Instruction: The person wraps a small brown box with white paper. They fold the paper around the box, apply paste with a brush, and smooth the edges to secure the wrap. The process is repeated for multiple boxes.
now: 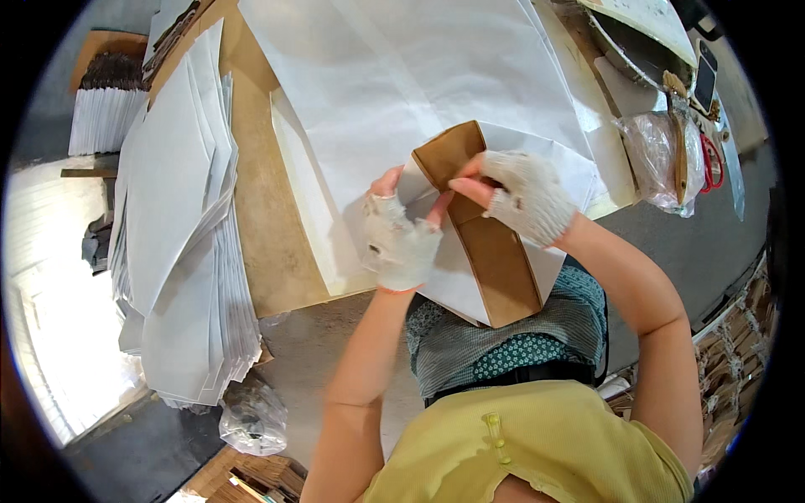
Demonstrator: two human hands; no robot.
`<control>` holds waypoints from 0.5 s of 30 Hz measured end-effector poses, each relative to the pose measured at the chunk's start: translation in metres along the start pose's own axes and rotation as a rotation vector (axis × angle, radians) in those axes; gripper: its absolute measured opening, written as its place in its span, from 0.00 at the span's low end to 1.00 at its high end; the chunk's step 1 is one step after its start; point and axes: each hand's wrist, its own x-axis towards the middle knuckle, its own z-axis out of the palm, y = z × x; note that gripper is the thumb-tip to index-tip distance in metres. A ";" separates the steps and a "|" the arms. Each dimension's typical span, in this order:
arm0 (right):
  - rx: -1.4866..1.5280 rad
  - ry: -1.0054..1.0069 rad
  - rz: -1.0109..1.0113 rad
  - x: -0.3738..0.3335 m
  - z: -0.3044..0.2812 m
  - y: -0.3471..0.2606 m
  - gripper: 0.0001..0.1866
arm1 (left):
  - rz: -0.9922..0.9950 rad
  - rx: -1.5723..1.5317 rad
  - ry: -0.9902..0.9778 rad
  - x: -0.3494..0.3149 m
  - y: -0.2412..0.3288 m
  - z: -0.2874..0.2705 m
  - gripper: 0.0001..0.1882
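Your right hand (527, 198) has a narrow grip over the brown strip (496, 264), which lies on white paper (449, 272) and overhangs the near edge of the bench (267, 239). Your left hand (401, 236) is at the strip's left side; I cannot tell whether either hand pinches it.

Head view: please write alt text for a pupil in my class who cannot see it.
A person's gloved left hand and right hand meet over a long brown strip lying across white paper. A pile of white sheets lies to the left; a phone and red-handled scissors are at the upper right.
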 end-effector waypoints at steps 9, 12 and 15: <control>0.445 -0.137 0.129 0.026 0.040 0.024 0.11 | -0.011 0.125 -0.052 0.002 0.000 0.015 0.32; 0.464 -0.133 0.147 0.026 0.040 0.026 0.11 | -0.061 0.135 -0.051 0.003 0.001 0.016 0.30; 0.473 -0.088 0.112 0.025 0.045 0.031 0.11 | -0.031 0.094 -0.050 0.004 -0.003 0.017 0.30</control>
